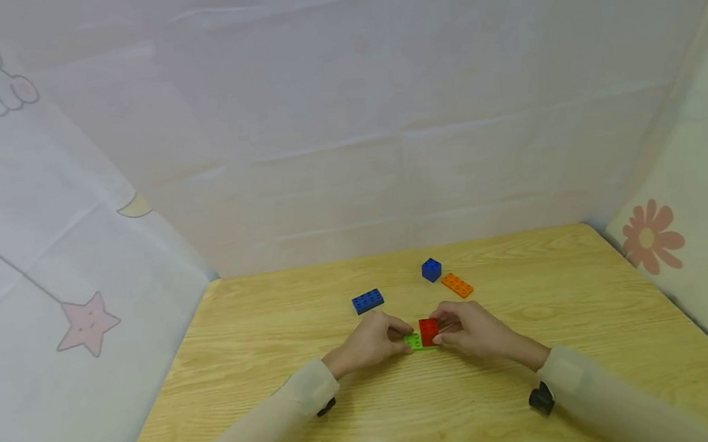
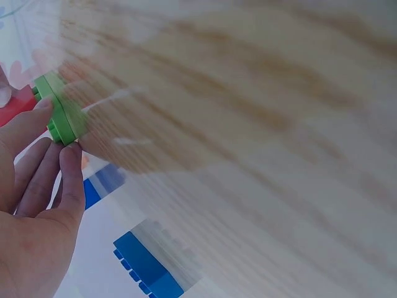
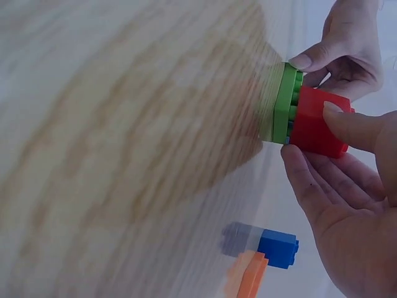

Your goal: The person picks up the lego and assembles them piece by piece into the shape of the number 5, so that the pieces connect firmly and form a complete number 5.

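On the wooden table, my left hand (image 1: 370, 341) pinches the left end of a flat green toy brick (image 1: 411, 341) between thumb and fingers. A red toy brick (image 1: 429, 333) is held by my right hand (image 1: 477, 329), thumb on one side and fingertips on the other. The red brick stands over the right part of the green one. Green studs show at the seam between them in the right wrist view; whether the two are pressed fully together I cannot tell. Part of the green brick (image 2: 61, 115) is hidden by my left fingers in the left wrist view.
Beyond my left hand lies a long blue brick (image 1: 368, 301). Farther back are a small blue brick (image 1: 431, 270) and a flat orange brick (image 1: 458, 285), close beside each other. Pale printed cloth (image 1: 351, 180) hangs behind the table and at both sides.
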A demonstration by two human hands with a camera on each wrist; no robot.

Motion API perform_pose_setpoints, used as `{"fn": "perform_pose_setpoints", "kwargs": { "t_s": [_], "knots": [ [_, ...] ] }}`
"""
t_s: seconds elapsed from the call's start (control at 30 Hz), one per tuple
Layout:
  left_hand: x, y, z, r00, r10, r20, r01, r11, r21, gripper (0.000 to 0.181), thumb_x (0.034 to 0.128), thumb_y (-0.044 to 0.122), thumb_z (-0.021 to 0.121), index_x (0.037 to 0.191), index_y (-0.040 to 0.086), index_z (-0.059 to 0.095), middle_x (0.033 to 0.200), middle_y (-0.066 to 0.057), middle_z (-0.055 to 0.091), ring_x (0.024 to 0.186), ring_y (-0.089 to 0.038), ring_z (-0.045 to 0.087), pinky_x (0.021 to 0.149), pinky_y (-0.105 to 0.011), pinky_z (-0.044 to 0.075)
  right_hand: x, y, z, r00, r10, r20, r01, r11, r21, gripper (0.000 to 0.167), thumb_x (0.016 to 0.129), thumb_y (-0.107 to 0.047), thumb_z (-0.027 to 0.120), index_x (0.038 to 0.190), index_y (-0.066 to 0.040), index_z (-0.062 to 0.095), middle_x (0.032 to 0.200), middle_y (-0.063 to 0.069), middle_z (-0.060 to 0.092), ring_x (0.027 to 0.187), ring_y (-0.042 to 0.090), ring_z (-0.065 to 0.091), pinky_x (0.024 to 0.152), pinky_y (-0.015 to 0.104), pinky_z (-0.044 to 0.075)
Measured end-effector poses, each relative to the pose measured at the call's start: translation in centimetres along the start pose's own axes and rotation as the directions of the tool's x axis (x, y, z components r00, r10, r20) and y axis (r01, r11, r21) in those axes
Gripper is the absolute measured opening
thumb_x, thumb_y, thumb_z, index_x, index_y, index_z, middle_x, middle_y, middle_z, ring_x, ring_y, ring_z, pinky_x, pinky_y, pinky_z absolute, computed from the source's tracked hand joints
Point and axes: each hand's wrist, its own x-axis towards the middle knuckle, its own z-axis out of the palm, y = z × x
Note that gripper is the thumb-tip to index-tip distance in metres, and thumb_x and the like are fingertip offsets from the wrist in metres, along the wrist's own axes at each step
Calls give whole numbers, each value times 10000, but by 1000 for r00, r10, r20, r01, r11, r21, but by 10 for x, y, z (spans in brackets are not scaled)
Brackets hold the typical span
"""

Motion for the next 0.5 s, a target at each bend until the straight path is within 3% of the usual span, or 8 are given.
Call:
{"fn": "perform_pose_setpoints", "kwargs": {
  "t_s": [0.5],
  "knots": [
    [2,1,0,1000,-18,-1,18,1000,7,336,886,210,868,1200,104,806,1208,-30,798,1033,-82,767,852,-155,594,-1,6,2,999,-32,17,32,999,7,212,976,-177,768,1163,-129,680,1175,57,767,1066,187,765,890,273,635]
  ]
}}
